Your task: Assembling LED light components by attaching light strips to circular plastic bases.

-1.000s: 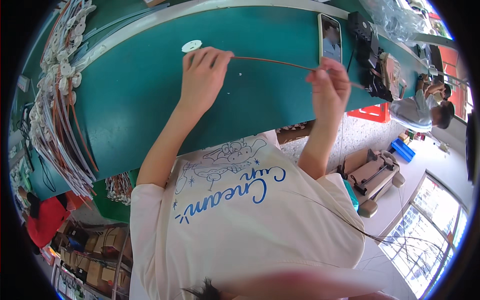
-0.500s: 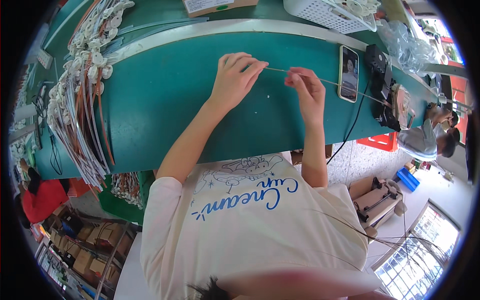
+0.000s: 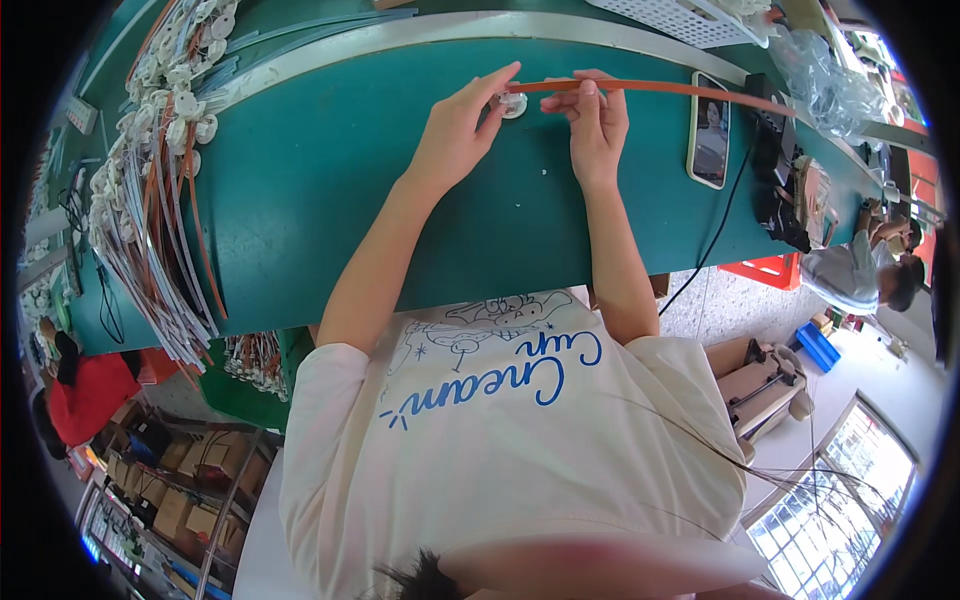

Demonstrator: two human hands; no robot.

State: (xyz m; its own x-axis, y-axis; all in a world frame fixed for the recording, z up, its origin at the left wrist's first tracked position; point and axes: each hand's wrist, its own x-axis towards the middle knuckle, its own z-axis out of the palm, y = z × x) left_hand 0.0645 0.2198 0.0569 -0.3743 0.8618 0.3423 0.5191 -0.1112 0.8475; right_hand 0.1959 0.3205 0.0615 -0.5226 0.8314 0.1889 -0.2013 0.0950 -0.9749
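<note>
The right hand (image 3: 598,140) pinches a brown strip (image 3: 665,87) above the green table (image 3: 330,180). The strip's left end lies at the fingertips of the left hand (image 3: 458,130), near a white disc (image 3: 514,107); whether these fingers grip cannot be told. Rightward, the strip crosses before the phone (image 3: 709,145).

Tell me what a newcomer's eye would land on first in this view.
Probably the orange-brown strip in the right hand, arching rightward across the phone in the picture, with a white disc at the left hand. Next, perhaps, the bundle of strips and white discs along the left side of the green table.
</note>
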